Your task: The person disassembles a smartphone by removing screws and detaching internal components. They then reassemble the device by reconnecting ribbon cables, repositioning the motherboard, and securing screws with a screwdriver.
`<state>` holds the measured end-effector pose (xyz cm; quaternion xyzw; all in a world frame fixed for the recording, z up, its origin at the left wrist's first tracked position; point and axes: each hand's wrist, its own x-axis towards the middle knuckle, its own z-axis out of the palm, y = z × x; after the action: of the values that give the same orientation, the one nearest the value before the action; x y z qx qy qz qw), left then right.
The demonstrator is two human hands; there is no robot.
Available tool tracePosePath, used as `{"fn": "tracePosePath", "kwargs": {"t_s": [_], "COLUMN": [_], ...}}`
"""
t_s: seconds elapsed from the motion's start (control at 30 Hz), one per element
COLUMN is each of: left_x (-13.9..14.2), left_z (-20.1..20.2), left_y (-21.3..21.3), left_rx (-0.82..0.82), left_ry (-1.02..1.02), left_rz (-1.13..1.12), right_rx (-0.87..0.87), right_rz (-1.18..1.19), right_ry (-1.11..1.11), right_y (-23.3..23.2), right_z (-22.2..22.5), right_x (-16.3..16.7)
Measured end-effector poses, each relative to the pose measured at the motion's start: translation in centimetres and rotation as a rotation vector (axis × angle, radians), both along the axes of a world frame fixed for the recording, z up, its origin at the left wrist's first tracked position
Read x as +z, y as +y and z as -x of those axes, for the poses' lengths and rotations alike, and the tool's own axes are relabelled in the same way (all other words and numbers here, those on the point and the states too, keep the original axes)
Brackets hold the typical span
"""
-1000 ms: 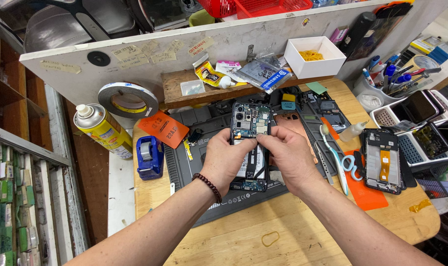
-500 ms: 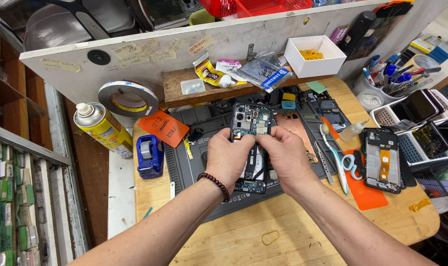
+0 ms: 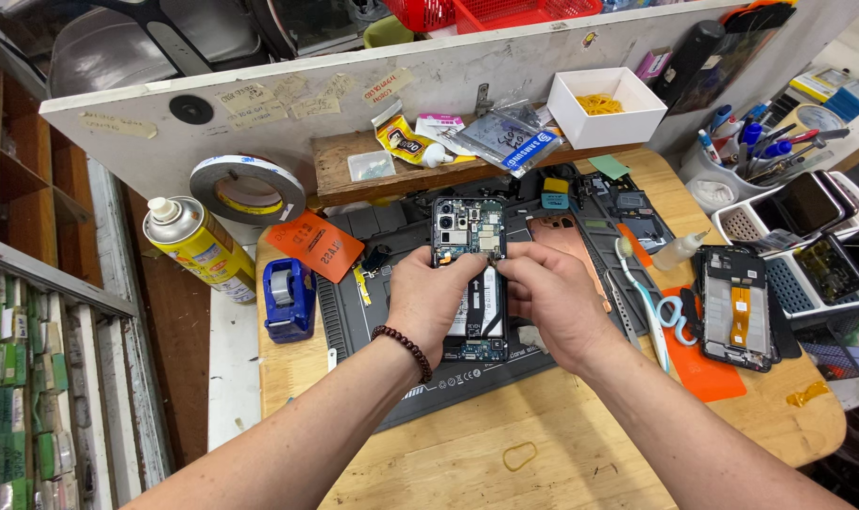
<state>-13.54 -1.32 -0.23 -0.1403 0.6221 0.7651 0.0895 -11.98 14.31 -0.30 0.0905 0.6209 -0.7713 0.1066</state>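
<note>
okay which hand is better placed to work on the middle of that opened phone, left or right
Probably the right hand: its fingertips pinch at the middle of the opened phone, just below the camera block. The left hand grips the phone's left edge, steadying it over the dark mat.

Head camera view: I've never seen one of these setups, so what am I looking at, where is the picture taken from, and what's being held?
There is no machine here, only a person's two bare hands, filmed by a camera on that person's head looking down at a wooden bench. The left hand and right hand grip an opened phone, its circuit boards bare, over a dark mat. To the left stand a spray can, a tape roll and a blue tape dispenser. To the right lie scissors and a second opened phone. A white box sits behind.
</note>
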Motion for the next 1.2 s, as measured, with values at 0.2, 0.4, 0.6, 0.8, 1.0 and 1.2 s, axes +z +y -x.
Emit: {"fn": "tracePosePath", "kwargs": {"t_s": [0.2,0.4,0.6,0.8,1.0,1.2], "left_x": [0.4,0.8,0.8,0.9,1.2,0.1], "left_z": [-0.5,-0.6,-0.5,-0.7,-1.0,-0.9], "left_y": [0.3,0.3,0.5,0.6,0.8,0.5], "left_rx": [0.015,0.011,0.008,-0.001,-0.011,-0.043], "left_ry": [0.038,0.067,0.105,0.088,0.078,-0.044], "left_rz": [0.086,0.296,0.368,0.349,0.292,0.078], "right_rx": [-0.051,-0.058,-0.088,-0.124,-0.119,-0.118], "right_rz": [-0.061,-0.069,-0.074,-0.111,-0.142,-0.142], "right_ry": [-0.002,-0.003,0.027,0.041,0.064,0.042], "right_y": [-0.2,-0.2,-0.5,-0.5,-0.4,-0.4], "right_z": [0.1,0.1,0.2,0.3,0.5,0.4], "right_x": [-0.2,-0.3,-0.2,-0.1,-0.7,-1.1]}}
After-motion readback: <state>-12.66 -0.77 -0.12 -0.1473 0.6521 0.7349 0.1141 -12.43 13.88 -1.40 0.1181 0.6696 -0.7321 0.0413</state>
